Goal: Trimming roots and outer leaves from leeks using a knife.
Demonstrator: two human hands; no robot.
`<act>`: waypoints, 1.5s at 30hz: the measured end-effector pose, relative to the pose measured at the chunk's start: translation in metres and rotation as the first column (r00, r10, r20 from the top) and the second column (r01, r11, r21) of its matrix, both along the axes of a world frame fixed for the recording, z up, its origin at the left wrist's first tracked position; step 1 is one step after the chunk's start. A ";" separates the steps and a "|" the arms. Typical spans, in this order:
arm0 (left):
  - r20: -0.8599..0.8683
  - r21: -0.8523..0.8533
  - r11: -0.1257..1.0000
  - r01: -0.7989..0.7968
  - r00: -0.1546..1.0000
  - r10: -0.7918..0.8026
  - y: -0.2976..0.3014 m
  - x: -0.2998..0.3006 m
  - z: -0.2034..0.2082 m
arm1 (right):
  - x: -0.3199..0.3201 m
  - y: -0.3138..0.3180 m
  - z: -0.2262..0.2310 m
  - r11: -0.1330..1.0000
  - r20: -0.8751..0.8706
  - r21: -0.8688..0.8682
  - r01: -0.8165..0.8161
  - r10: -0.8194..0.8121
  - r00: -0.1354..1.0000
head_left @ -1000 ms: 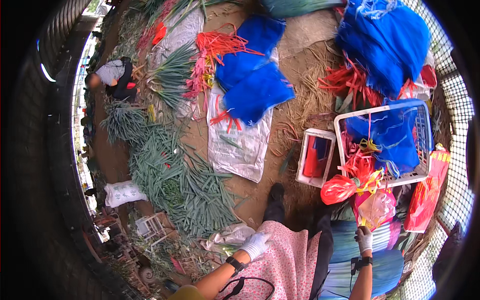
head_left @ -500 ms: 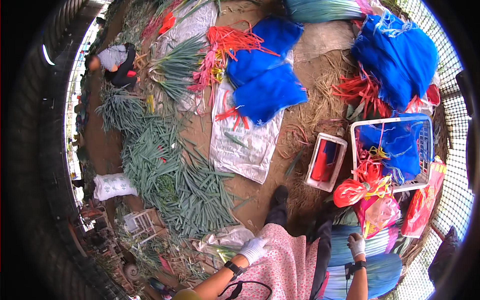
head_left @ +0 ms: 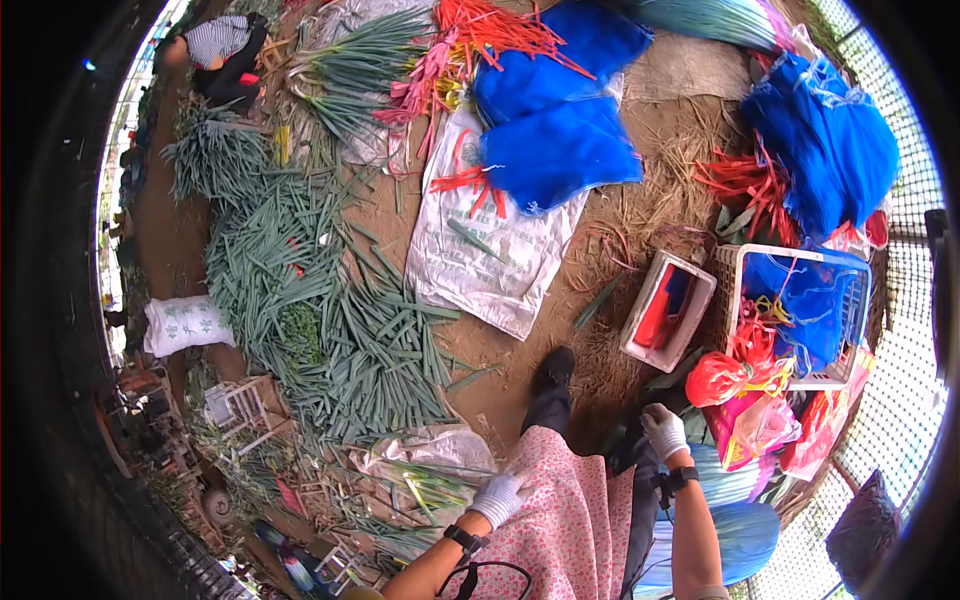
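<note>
Right hand (head_left: 664,432), gloved and loosely curled on nothing, hung just short of the red bag (head_left: 716,378), which sat at about 1 o'clock from it, knotted top pointing toward 2. Left hand (head_left: 498,498) rested open on the pink floral apron (head_left: 570,510), much farther off. White tray (head_left: 668,310) at 12, white basket (head_left: 790,312) beyond; nothing blocked the way.

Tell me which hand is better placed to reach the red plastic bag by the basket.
Right. The right hand hangs just below-left of the red plastic bag, while the left hand rests on the floral apron.
</note>
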State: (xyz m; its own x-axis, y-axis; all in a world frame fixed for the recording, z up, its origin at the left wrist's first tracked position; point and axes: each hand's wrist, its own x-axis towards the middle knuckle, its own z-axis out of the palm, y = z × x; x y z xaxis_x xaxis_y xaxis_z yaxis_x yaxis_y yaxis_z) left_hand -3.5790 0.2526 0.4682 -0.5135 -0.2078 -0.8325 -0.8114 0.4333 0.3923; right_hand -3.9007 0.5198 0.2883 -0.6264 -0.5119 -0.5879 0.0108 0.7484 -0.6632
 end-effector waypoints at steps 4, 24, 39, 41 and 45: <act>0.034 0.052 0.997 -0.056 0.998 0.055 -0.009 0.019 -0.023 | 0.028 -0.081 -0.069 0.995 0.079 0.039 -0.089 0.085 0.993; -0.454 -0.177 0.708 -0.683 0.695 0.557 -0.164 0.148 -0.239 | 0.235 -0.528 -0.617 0.826 0.458 0.158 0.541 -0.547 0.701; -0.273 -0.162 0.544 -0.823 0.567 0.777 -0.154 0.231 -0.167 | 0.229 -0.634 -0.310 0.905 0.410 -0.109 0.411 -0.336 0.848; -0.398 -0.288 0.578 -0.764 0.644 0.653 -0.157 0.219 -0.137 | 0.224 -0.632 -0.209 0.863 0.578 -0.104 0.495 -0.352 0.736; -0.360 -0.395 0.663 -0.636 0.771 0.526 -0.163 0.206 -0.081 | 0.161 -0.635 -0.021 0.730 0.716 -0.193 0.656 -0.352 0.603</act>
State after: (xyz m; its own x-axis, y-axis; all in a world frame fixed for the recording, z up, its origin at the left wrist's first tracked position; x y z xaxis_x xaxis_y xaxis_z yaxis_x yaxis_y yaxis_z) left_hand -3.3731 0.0895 0.3876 -0.2896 -0.8515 -0.4372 -0.8889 0.0700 0.4526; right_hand -3.7393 -0.1154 0.2670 -0.4464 -0.4974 -0.7439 0.7985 0.1537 -0.5820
